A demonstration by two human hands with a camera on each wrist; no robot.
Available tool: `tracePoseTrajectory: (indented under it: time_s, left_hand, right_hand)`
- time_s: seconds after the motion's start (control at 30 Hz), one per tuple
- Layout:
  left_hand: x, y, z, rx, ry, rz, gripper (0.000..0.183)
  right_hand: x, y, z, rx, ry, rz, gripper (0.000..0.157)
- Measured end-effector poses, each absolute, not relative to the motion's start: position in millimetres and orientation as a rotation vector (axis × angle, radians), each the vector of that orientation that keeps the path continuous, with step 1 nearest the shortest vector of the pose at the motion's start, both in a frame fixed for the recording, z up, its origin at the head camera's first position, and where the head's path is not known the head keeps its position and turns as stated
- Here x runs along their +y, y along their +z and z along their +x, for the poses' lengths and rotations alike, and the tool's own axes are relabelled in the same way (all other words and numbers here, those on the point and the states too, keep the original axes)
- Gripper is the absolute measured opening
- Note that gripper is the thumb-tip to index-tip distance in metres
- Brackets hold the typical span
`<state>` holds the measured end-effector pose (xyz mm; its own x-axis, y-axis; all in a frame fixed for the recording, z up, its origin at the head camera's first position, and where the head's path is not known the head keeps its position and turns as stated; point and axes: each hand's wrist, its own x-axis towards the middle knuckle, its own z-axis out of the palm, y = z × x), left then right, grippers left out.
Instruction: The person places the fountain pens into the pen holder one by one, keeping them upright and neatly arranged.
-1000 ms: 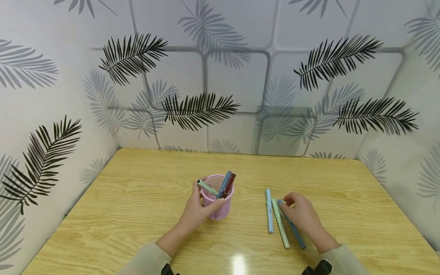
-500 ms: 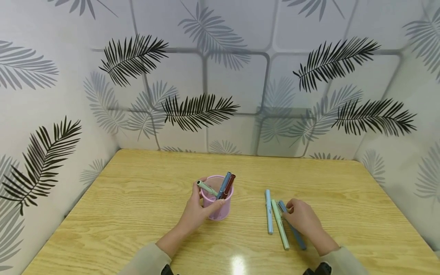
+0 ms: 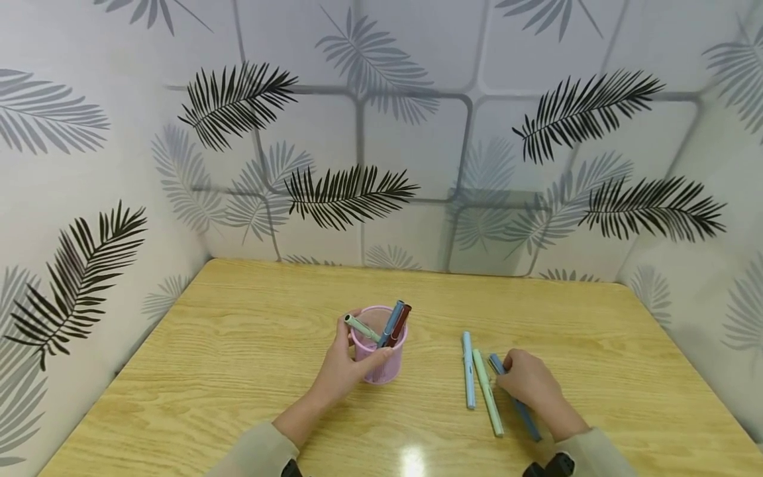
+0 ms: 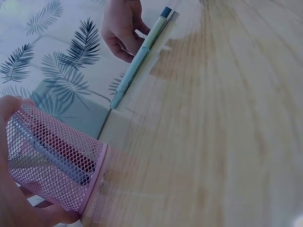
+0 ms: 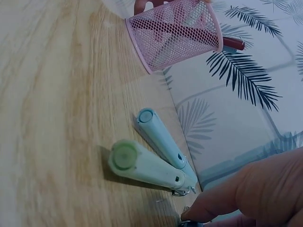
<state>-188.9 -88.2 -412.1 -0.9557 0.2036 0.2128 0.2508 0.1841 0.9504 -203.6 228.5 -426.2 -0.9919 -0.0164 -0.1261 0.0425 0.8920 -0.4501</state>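
My left hand (image 3: pixel 341 366) grips a pink mesh pen cup (image 3: pixel 386 368), thumb along the near side of its rim. Inside lean a light green pen (image 3: pixel 361 328), a blue pen (image 3: pixel 390 323) and a dark red pen (image 3: pixel 403 320). To the right, my right hand (image 3: pixel 532 385) pinches a dark blue pen (image 3: pixel 526 419) lying on the table, around its upper half. In the right wrist view, the fingertips (image 5: pixel 199 213) meet a dark bit of that pen at the lower edge; most of it is out of that view.
A light blue pen (image 3: pixel 468 372) and another light green pen (image 3: pixel 490 397) lie side by side on the wooden table (image 3: pixel 268 311), left of the right hand. Leaf-patterned walls (image 3: pixel 411 232) stand behind the table and along its sides.
My right hand has shifted slightly toward me along the dark blue pen. That pen has slid a little to the right, away from the green one. The left hand keeps holding the cup.
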Motion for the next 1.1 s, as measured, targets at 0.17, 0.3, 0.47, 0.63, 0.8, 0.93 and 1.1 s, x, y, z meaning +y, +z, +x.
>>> tracePoseTrajectory:
  time_s: [0.17, 0.3, 0.47, 0.63, 0.8, 0.93, 1.1]
  left_hand:
    - [-87, -414, -190, -2.379, -1.920, -0.467, 0.078]
    - [-87, -414, -190, -2.376, -1.919, -0.476, 0.078]
    - [-87, -414, -190, -2.379, -1.920, -0.469, 0.079]
    - [-87, -414, -189, -2.371, -1.927, -0.474, 0.079]
    - [-87, -414, -189, -2.355, -1.943, -0.474, 0.078]
    - [-86, -413, -190, -2.346, -1.965, -0.477, 0.077]
    - [-86, -414, -190, -2.341, -1.984, -0.478, 0.076]
  right_hand:
    - [231, -426, -201, 2.950, -0.723, -0.005, 0.019]
    - [232, -426, -199, 2.962, -0.738, -0.009, 0.021]
    - [233, -427, -199, 2.979, -0.755, 0.009, 0.022]
    - [233, -424, -198, 3.007, -0.769, 0.008, 0.024]
    - [233, -421, -195, 3.010, -0.849, -0.003, 0.025]
    - [232, -418, -194, 3.017, -0.941, 0.004, 0.029]
    - [230, -416, -194, 3.044, -0.985, -0.013, 0.031]
